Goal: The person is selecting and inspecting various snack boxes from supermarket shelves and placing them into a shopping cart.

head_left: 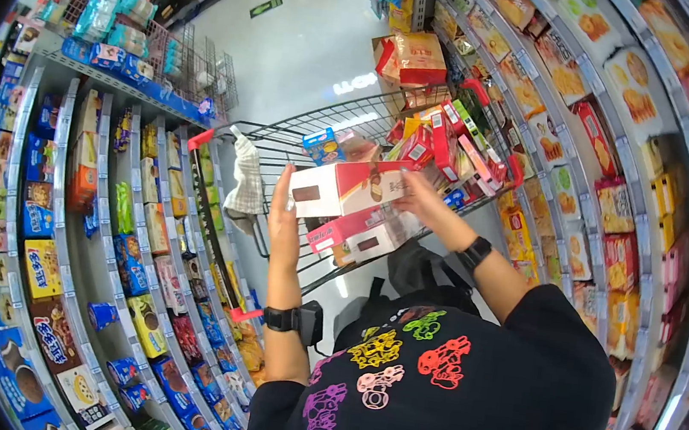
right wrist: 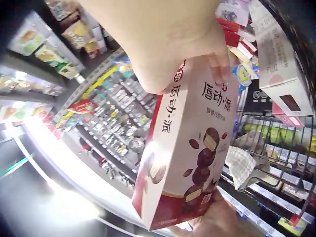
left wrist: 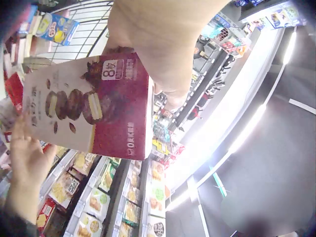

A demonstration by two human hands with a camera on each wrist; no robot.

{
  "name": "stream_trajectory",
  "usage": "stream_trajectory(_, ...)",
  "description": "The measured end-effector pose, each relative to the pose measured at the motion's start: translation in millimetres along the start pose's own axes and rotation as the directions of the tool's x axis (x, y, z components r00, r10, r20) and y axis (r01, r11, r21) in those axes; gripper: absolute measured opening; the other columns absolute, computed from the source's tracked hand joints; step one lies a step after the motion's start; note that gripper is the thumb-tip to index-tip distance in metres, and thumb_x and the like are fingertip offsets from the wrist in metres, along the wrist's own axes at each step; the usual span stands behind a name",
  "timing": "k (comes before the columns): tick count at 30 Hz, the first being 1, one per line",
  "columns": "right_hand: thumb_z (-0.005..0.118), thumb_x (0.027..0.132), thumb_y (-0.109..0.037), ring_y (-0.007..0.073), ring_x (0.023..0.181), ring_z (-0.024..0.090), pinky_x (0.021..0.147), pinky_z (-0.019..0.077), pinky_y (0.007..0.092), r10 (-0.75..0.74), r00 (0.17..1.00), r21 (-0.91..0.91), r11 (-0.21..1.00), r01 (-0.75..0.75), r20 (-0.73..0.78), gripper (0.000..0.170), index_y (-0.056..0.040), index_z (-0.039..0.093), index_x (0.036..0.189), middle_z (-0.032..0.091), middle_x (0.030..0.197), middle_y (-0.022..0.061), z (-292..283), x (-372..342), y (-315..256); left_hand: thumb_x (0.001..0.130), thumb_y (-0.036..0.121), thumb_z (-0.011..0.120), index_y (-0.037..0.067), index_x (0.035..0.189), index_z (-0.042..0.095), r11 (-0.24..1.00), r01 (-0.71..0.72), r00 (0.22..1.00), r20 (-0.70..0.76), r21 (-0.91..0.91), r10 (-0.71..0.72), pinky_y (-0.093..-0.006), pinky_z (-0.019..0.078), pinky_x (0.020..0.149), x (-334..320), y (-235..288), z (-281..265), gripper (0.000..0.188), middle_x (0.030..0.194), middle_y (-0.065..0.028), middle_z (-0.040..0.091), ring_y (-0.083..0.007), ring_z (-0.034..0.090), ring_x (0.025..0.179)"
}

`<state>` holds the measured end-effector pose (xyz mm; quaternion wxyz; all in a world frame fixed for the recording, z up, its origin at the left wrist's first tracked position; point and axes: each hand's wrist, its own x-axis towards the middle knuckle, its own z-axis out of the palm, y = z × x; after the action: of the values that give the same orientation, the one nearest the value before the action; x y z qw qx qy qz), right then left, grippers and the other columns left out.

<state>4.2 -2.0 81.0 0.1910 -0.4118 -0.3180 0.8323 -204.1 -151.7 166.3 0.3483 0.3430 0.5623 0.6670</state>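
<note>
Between both hands is a white and dark-red box of chocolate pies (head_left: 372, 182), tilted above the shopping cart (head_left: 285, 135). My left hand (head_left: 282, 229) holds its left end, with fingers reaching up alongside. At the other end, my right hand (head_left: 425, 203) grips the box, its fingers bent over an edge in the right wrist view. Pictures of cut chocolate pies show on the printed face of the box (left wrist: 74, 106). Just below sits another white and pink box (head_left: 359, 238), partly covered by the held one.
Red and yellow packages (head_left: 435, 144) and a blue box (head_left: 323, 145) lie in the cart. A checked cloth (head_left: 246, 173) hangs on its side. Snack shelves run along the left (head_left: 123, 231) and right (head_left: 581, 141). Red bags (head_left: 415, 59) stand past the cart.
</note>
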Motion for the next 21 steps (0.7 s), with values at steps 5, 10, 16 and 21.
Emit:
stream_trajectory(5,0.045,0.087,-0.055,0.0249,0.094,0.055,0.081,0.0460,0.0370,0.342,0.923,-0.005,0.938,-0.346,0.174,0.053,-0.0136,0.048,0.120,0.054,0.115,0.0094,1,100,29,0.089,0.018,0.046,0.002,0.137,0.034,0.946,0.083,0.995,-0.073,0.314,-0.063,-0.0328,0.0224,0.108,21,4,2,0.053,0.140,-0.0128,0.037,-0.0212,0.032,0.131)
stream_trajectory(10,0.039,0.087,-0.058,0.0251,0.103,0.049,0.088,0.0406,0.0411,0.539,0.830,-0.117,0.842,-0.526,0.143,0.053,-0.0178,0.048,0.121,0.054,0.116,0.0054,9,152,66,0.089,0.010,0.047,0.002,0.131,0.040,0.827,0.351,0.907,-0.378,0.440,-0.184,-0.0312,0.0388,0.094,18,-69,-37,0.043,0.121,-0.0146,0.052,-0.0210,0.052,0.110)
stream_trajectory(16,0.044,0.087,-0.053,0.0174,0.094,0.056,0.082,0.0448,0.0409,0.596,0.797,-0.159,0.800,-0.579,0.096,0.042,-0.0194,0.052,0.111,0.060,0.103,0.0016,8,187,119,0.088,0.016,0.052,0.002,0.120,0.045,0.701,0.493,0.843,-0.481,0.515,-0.240,-0.0342,0.0427,0.086,0,-110,-47,0.036,0.107,-0.0167,0.056,-0.0237,0.056,0.098)
stream_trajectory(21,0.045,0.085,-0.057,0.0181,0.089,0.061,0.078,0.0478,0.0411,0.621,0.769,-0.108,0.784,-0.611,0.154,0.050,-0.0170,0.049,0.115,0.063,0.098,0.0049,-10,209,150,0.086,0.018,0.054,0.001,0.122,0.043,0.558,0.487,0.864,-0.464,0.672,-0.196,-0.0379,0.0411,0.086,-8,-118,-24,0.041,0.108,-0.0214,0.049,-0.0318,0.051,0.095)
